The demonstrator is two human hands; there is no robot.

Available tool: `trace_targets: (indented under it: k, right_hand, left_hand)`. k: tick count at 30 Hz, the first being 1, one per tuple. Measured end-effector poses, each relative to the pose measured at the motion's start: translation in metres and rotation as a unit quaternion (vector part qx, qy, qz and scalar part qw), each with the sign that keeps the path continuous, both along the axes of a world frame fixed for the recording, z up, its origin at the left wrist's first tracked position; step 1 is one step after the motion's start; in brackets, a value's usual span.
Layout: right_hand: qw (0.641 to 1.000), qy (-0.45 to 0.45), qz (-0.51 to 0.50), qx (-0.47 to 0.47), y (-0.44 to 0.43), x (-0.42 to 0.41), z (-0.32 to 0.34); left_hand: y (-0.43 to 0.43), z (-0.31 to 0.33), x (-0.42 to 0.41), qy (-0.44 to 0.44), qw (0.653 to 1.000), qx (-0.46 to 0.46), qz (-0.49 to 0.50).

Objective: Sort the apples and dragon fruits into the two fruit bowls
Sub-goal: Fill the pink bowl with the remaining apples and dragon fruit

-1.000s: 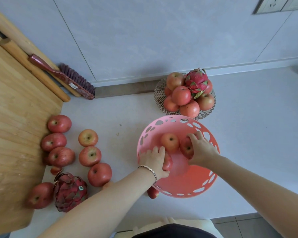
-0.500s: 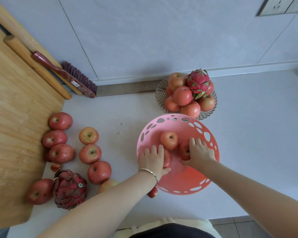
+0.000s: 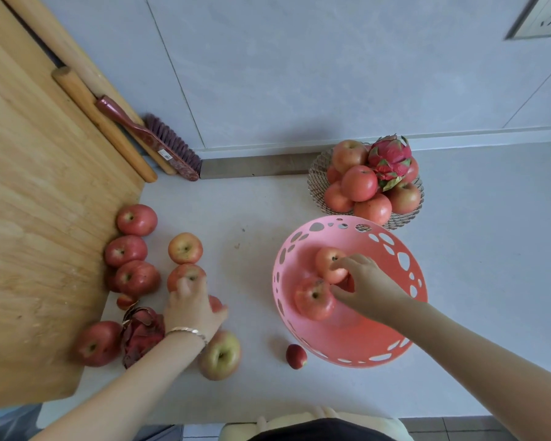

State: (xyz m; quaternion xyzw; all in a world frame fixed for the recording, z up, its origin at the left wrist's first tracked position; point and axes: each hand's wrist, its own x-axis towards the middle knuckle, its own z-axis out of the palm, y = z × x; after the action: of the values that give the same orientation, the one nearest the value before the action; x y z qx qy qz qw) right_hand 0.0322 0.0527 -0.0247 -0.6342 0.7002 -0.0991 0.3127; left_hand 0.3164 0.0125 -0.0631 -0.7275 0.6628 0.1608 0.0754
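The pink perforated bowl point(image 3: 347, 358) holds three apples, one point(image 3: 314, 297) at its front left. My right hand point(image 3: 369, 288) is inside the bowl, fingers apart, fingertips touching the back apple point(image 3: 326, 261) and half covering the third. My left hand point(image 3: 191, 310) is blurred and lies spread over a loose apple point(image 3: 216, 303) on the counter, by a dark dragon fruit point(image 3: 140, 335). Several loose apples point(image 3: 136, 219) lie along the board's edge. The wire bowl point(image 3: 404, 218) at the back holds several apples and a dragon fruit point(image 3: 390, 159).
A wooden cutting board point(image 3: 45, 218) fills the left side. A rolling pin point(image 3: 102, 122) and a red brush point(image 3: 159, 141) lean at the wall behind it. A yellowish apple point(image 3: 220, 356) and a small red fruit point(image 3: 296, 356) lie near the counter's front edge.
My left hand let go of its apple in the pink bowl and swung left over the loose apples. My right hand stayed in the bowl and loosened over its apple.
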Motion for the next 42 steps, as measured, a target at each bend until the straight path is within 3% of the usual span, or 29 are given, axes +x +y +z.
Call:
trace_targets:
  k: [5, 11, 13, 16, 19, 23, 25, 27, 29, 33, 38, 42]
  right_hand:
    - [1.000, -0.025, 0.004, -0.006, -0.001, 0.017, 0.000]
    - [0.998, -0.055, -0.007, -0.013, 0.004, 0.026, 0.003]
    - [0.996, -0.072, -0.024, -0.043, 0.006, 0.027, 0.006]
    - [0.987, -0.134, 0.007, -0.082, 0.007, 0.034, 0.017]
    - [0.978, -0.185, 0.061, -0.068, 0.008, 0.043, 0.039]
    - [0.969, -0.185, 0.030, -0.161, 0.016, 0.033, 0.042]
    - [0.978, -0.165, -0.032, -0.127, 0.022, 0.019, 0.032]
    - [0.991, -0.098, -0.068, -0.054, 0.029, 0.003, 0.018]
    - [0.999, 0.001, -0.046, 0.006, 0.035, -0.007, 0.004]
    - [0.987, 0.149, 0.026, 0.056, 0.044, 0.001, -0.018]
    - [0.971, 0.223, 0.009, 0.085, 0.047, 0.017, -0.033]
    - [0.965, 0.241, -0.017, 0.101, 0.042, 0.025, -0.037]
  left_hand:
    - [0.005, -0.013, 0.010, -0.012, 0.997, 0.073, 0.024]
    - [0.005, -0.002, 0.000, 0.030, 0.997, 0.045, 0.050]
    - [0.006, 0.015, -0.010, 0.111, 0.992, -0.014, 0.058]
    - [0.005, 0.053, -0.039, 0.306, 0.949, -0.079, 0.021]
    - [0.010, 0.088, -0.076, 0.473, 0.881, 0.004, 0.000]
    - [0.020, 0.089, -0.110, 0.518, 0.851, 0.078, -0.029]
    - [0.022, 0.078, -0.115, 0.498, 0.861, 0.086, -0.060]
    - [0.023, 0.061, -0.116, 0.430, 0.893, 0.064, -0.117]
    - [0.025, 0.045, -0.119, 0.325, 0.924, 0.026, -0.201]
    - [0.024, 0.017, -0.131, 0.143, 0.933, 0.008, -0.330]
    - [0.019, 0.000, -0.142, 0.023, 0.935, 0.054, -0.349]
    - [0.014, -0.001, -0.145, 0.007, 0.939, 0.083, -0.334]
